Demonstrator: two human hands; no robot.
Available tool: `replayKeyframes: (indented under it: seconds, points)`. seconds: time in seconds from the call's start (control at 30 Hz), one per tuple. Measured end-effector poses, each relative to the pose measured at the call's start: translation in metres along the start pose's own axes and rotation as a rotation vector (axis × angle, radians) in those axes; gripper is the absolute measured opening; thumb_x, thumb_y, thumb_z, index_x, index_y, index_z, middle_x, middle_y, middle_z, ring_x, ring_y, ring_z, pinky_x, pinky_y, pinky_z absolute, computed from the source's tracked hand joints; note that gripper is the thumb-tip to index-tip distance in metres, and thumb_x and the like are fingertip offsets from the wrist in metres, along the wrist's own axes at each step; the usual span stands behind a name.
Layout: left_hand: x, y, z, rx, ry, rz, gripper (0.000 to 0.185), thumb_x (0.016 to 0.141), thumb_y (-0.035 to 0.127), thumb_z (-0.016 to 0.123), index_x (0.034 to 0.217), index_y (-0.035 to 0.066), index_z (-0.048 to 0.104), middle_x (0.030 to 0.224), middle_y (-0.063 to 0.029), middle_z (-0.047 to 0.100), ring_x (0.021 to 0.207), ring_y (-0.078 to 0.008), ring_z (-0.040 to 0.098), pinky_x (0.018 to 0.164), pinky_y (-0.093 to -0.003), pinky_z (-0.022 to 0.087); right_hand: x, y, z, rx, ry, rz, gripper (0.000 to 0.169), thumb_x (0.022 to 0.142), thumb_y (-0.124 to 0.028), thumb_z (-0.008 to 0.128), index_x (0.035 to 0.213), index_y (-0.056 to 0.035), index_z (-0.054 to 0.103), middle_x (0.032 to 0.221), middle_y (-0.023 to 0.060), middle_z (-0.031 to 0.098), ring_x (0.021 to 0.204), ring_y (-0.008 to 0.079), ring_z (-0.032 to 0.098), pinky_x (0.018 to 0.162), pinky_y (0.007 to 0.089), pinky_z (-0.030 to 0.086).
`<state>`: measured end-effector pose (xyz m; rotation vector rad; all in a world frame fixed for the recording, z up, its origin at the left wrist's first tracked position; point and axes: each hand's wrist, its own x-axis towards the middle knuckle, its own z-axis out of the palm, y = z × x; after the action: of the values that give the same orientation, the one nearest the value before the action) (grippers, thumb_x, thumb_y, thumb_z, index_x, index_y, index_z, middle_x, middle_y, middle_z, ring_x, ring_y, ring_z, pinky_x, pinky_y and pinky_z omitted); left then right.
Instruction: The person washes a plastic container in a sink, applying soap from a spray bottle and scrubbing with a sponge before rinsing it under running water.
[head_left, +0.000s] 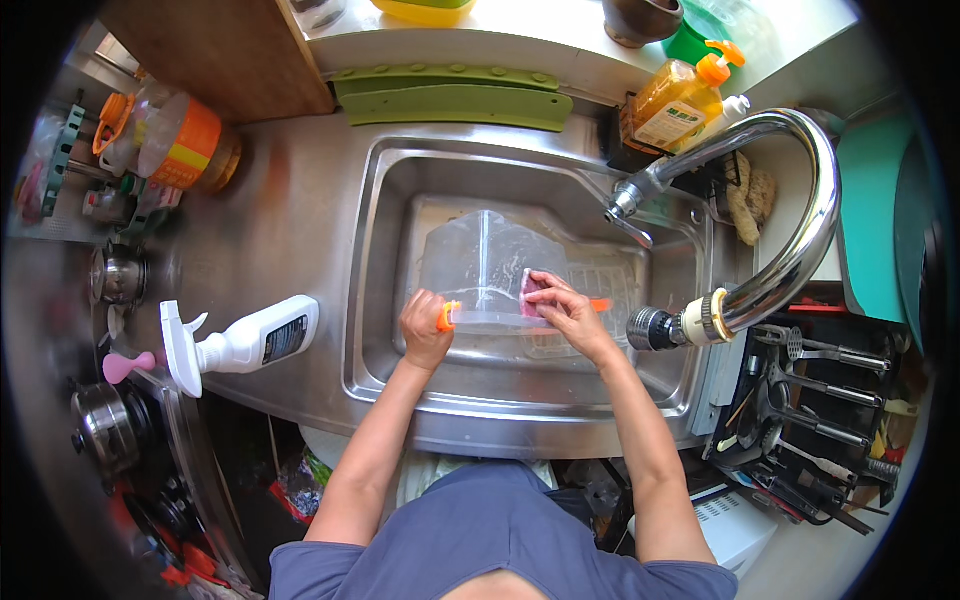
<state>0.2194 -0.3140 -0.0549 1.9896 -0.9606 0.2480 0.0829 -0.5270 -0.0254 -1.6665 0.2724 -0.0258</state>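
Observation:
Over the stainless steel sink (495, 409), my left hand (426, 324) is closed on an orange clip at one end of a clear plastic container (487, 259). A second orange clip (601, 304) shows at the container's right end, beyond my right hand. My right hand (562, 304) pinches a pink sponge (530, 292) against the container's near edge. White suds streak the clear walls. Below and to the right, a rack-like grid shows faintly on the sink floor. The curved chrome faucet (821, 202) stands at the right, its spray head (651, 328) close to my right wrist.
A white spray bottle (259, 341) lies on the steel counter to the left. An orange soap pump bottle (671, 105) stands in a black caddy behind the sink. Utensils (817, 397) fill a rack at the right. A green strip (454, 101) lines the back edge.

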Motion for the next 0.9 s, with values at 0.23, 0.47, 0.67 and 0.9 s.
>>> replayKeyframes:
  seconds: [0.23,0.47,0.67,0.9]
  points:
    - [0.002,-0.007,-0.001,0.019,-0.048,-0.052,0.011,0.072,-0.002,0.060,0.073,0.002,0.049,0.069,-0.0135,0.047,0.069,-0.0333,0.049,0.064,-0.0414,0.039,-0.004,-0.025,0.020,-0.263,-0.026,-0.183,0.034,0.082,-0.013,0.067,0.115,-0.0088,0.060,0.135,0.0133,0.048,0.131,0.0327,0.038,0.109,0.0436,0.030]
    - [-0.001,-0.008,-0.001,0.182,0.078,-0.333,0.014,0.079,0.006,0.064,0.084,0.004,0.051,0.087,-0.0107,0.052,0.080,-0.0316,0.051,0.079,-0.0384,0.040,-0.019,0.005,0.024,-0.601,0.111,-0.238,0.044,0.072,-0.006,0.072,0.113,-0.0103,0.057,0.131,0.0148,0.047,0.126,0.0367,0.042,0.104,0.0447,0.037]
    - [-0.004,0.002,-0.013,-0.103,0.036,-0.545,0.018,0.082,0.009,0.064,0.083,0.001,0.048,0.086,-0.0126,0.049,0.077,-0.0325,0.050,0.072,-0.0386,0.042,-0.022,0.005,0.029,-0.653,0.148,-0.184,0.044,0.073,-0.009,0.073,0.114,-0.0145,0.058,0.130,0.0141,0.047,0.125,0.0359,0.043,0.102,0.0451,0.039]
    - [-0.002,-0.008,-0.003,0.008,0.020,-0.400,0.016,0.080,0.004,0.061,0.077,0.000,0.046,0.078,-0.0137,0.045,0.074,-0.0321,0.049,0.067,-0.0393,0.040,0.008,-0.009,0.042,-0.302,0.278,-0.046,0.043,0.074,-0.020,0.076,0.112,-0.0078,0.058,0.118,0.0164,0.056,0.117,0.0316,0.050,0.096,0.0391,0.041]
